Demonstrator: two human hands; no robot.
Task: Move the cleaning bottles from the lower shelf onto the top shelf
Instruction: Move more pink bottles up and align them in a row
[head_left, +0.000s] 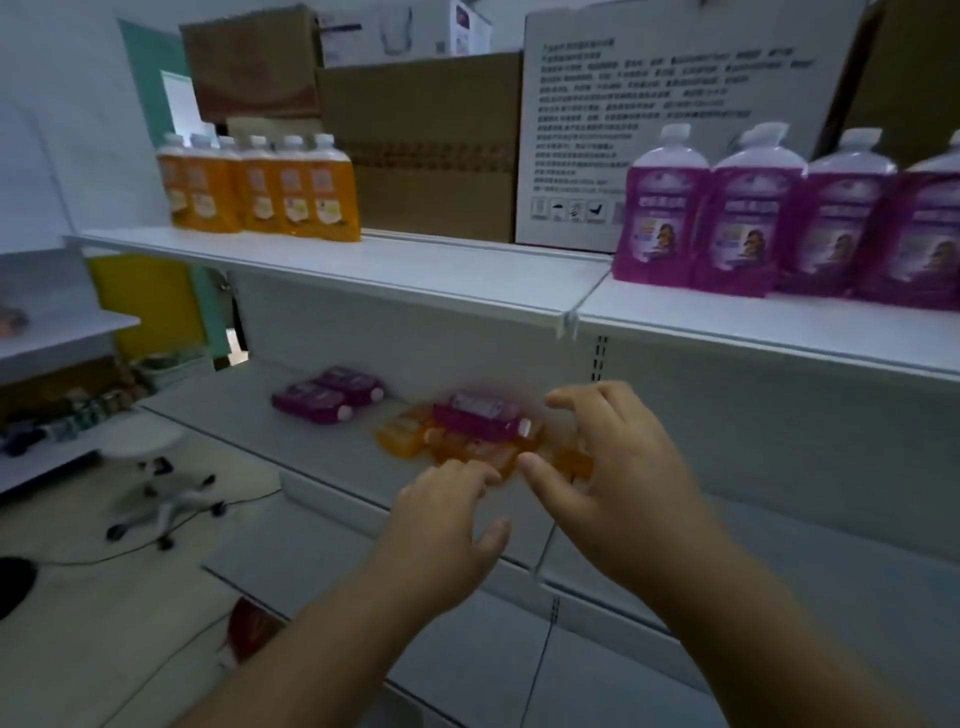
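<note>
On the lower shelf (291, 415) lie two purple bottles (327, 395) side by side at the left. Further right a purple bottle (480, 415) rests on top of several orange bottles (410, 434) lying flat. My left hand (441, 530) and my right hand (613, 478) hover just in front of that pile, fingers spread, holding nothing. On the top shelf (415, 270) stands a row of orange bottles (260, 189) at the left and a row of purple bottles (779, 218) at the right.
Cardboard boxes (426, 140) and a white printed box (649, 119) stand behind the top shelf. A white swivel stool (150, 457) and a cable are on the floor at the left, beside a low side table (57, 332).
</note>
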